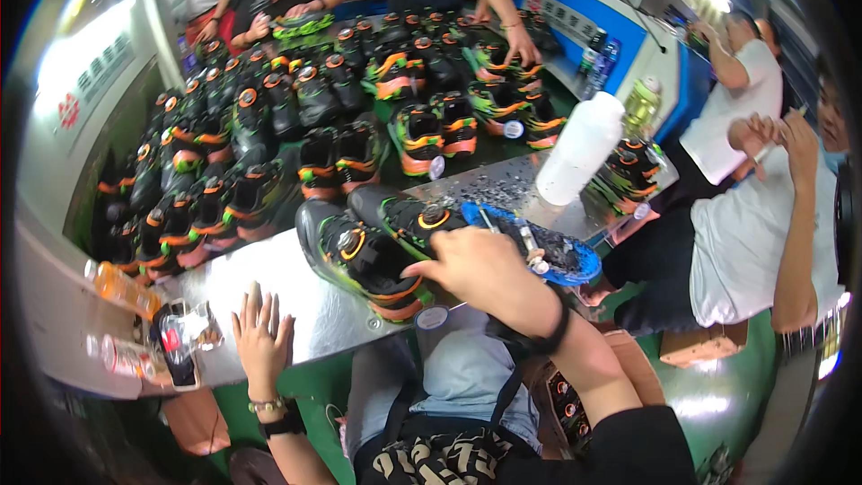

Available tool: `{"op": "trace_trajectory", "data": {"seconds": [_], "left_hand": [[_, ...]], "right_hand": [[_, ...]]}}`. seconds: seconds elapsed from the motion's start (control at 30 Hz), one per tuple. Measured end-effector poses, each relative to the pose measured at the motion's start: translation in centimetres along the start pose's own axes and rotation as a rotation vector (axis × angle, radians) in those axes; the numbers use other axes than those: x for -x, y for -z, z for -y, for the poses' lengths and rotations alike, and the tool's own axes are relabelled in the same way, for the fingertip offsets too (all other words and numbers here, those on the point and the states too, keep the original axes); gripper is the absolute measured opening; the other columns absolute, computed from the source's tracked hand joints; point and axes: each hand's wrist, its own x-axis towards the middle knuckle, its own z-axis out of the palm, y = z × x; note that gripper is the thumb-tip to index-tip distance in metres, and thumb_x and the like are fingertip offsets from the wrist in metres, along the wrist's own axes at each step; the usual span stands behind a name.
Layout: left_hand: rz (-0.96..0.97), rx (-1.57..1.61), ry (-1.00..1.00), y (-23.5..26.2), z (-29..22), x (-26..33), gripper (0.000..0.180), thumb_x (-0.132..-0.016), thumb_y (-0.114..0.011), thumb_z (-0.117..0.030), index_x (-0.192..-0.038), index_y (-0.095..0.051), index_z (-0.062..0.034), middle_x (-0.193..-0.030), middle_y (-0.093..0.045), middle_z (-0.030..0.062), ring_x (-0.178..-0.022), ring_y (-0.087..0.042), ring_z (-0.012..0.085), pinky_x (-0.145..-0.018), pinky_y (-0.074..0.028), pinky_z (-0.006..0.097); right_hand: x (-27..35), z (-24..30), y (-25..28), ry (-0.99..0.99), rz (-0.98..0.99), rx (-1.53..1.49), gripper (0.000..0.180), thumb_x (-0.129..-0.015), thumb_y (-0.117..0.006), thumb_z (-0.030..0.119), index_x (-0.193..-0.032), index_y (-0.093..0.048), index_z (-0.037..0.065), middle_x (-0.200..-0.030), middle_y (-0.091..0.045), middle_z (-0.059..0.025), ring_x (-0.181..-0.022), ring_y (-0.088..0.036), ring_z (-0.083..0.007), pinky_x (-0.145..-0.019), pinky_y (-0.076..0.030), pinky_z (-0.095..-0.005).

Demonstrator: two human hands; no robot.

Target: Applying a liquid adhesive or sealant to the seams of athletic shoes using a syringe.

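Note:
A pair of black sneakers with orange and green trim stands on the metal tabletop before me: a nearer shoe (364, 260) and a farther shoe (401, 216). My right hand (489, 274) is closed over the heel end of the farther shoe; its thumb points left toward the nearer shoe's opening, and its other fingers are mostly hidden. My left hand (262, 337) is open, palm down at the front edge of the tabletop, with fingers spread and nothing in it. Just right of my right hand lies a blue tray (584, 271) with dark scraps and a brush-like tool.
Many similar sneakers (256, 112) crowd the green surface behind. A white bottle (582, 148) stands beyond the tray. An orange drink bottle (124, 289) and a phone (180, 350) lie at left. Other people work at the back; a person in a white shirt (745, 256) is close at right.

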Motion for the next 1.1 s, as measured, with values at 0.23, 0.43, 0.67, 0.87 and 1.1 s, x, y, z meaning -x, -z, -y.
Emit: {"op": "trace_trajectory", "data": {"seconds": [0.23,0.43,0.67,0.87,1.1], "left_hand": [[-0.029,0.072,0.005,0.0,-1.5,-0.2,0.042,-0.087,-0.063,-0.029,-0.126,-0.061,-0.0132,-0.150,-0.040,0.0078,-0.139,-0.036,0.0293,-0.116,-0.018,0.049],[-0.044,0.000,0.016,0.1,-0.6,-0.1,0.042,-0.088,-0.061,-0.028,-0.127,-0.061,-0.0120,-0.150,-0.041,0.0078,-0.139,-0.036,0.0289,-0.115,-0.019,0.048],[-0.061,-0.013,0.006,-0.4,-0.7,-0.6,0.039,-0.090,-0.058,-0.027,-0.127,-0.061,-0.0113,-0.149,-0.042,0.0062,-0.138,-0.037,0.0283,-0.115,-0.021,0.047],[-0.045,0.004,-0.003,-0.3,-1.1,0.1,0.038,-0.090,-0.058,-0.025,-0.125,-0.061,-0.0113,-0.148,-0.044,0.0065,-0.137,-0.038,0.0288,-0.114,-0.022,0.047],[-0.039,0.030,0.015,0.1,-1.4,0.1,0.034,-0.088,-0.059,-0.021,-0.120,-0.063,-0.0088,-0.145,-0.047,0.0076,-0.135,-0.040,0.0304,-0.113,-0.025,0.047]], "right_hand": [[-2.0,1.1,-2.1,-0.084,0.085,-0.337,0.057,-0.075,-0.079,0.026,-0.108,-0.039,0.003,-0.079,-0.065,-0.0237,-0.079,-0.065,-0.0445,-0.069,-0.052,-0.0503],[-3.0,0.6,-3.2,-0.123,0.001,-0.369,0.061,-0.066,-0.081,0.011,-0.115,-0.046,0.000,-0.086,-0.065,-0.0275,-0.085,-0.066,-0.0435,-0.070,-0.055,-0.0493],[-6.2,-0.1,-3.4,-0.006,0.125,-0.317,0.052,-0.055,-0.084,0.008,-0.104,-0.068,0.000,-0.093,-0.070,-0.0214,-0.092,-0.068,-0.0352,-0.080,-0.056,-0.0405],[-9.3,-3.0,2.6,0.222,0.076,-0.338,0.058,-0.063,-0.082,0.016,-0.118,-0.067,0.008,-0.102,-0.070,-0.0176,-0.097,-0.067,-0.0305,-0.086,-0.052,-0.0347],[-11.2,-7.8,24.3,0.069,0.096,-0.348,0.047,-0.078,-0.063,0.011,-0.124,-0.064,0.010,-0.101,-0.072,-0.0121,-0.087,-0.068,-0.0181,-0.081,-0.054,-0.0324]]}}
